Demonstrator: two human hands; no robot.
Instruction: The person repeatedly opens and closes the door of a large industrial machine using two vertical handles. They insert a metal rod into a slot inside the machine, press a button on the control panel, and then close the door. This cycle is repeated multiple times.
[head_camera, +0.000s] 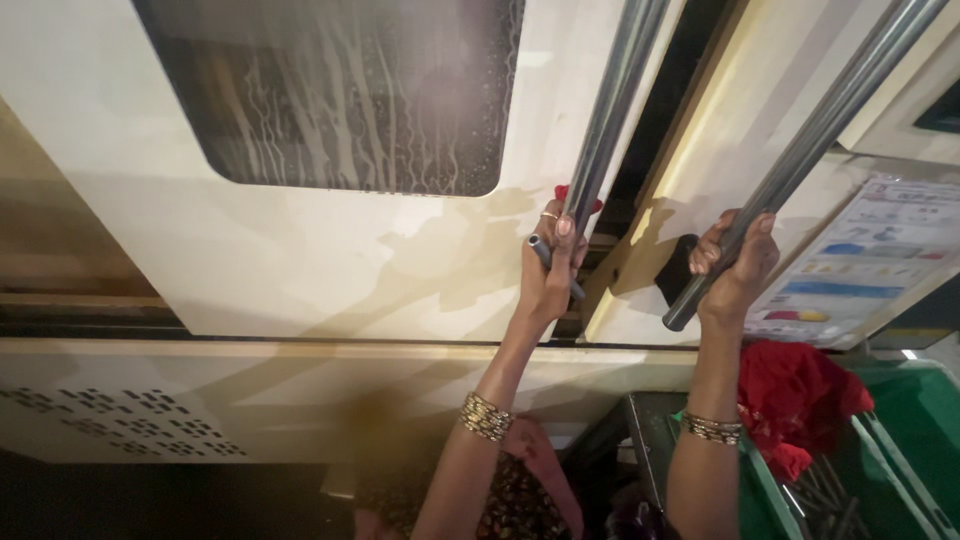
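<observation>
My left hand (549, 262) is closed around a grey metal rail (606, 112) fixed to a cream sliding door, and a small dark tool sticks out of the same fist. A bit of red cloth (563, 192) shows just behind the fingers. My right hand (735, 262) grips the lower end of a second grey metal rail (812, 140) that runs up to the right. Both wrists wear gold bangles.
The cream door has a dark wet window (340, 90). A dark gap runs between the two door panels. A printed poster (868, 262) hangs at right. Below it stands a green crate (915, 440) with a red cloth (795, 400). A perforated panel lies low left.
</observation>
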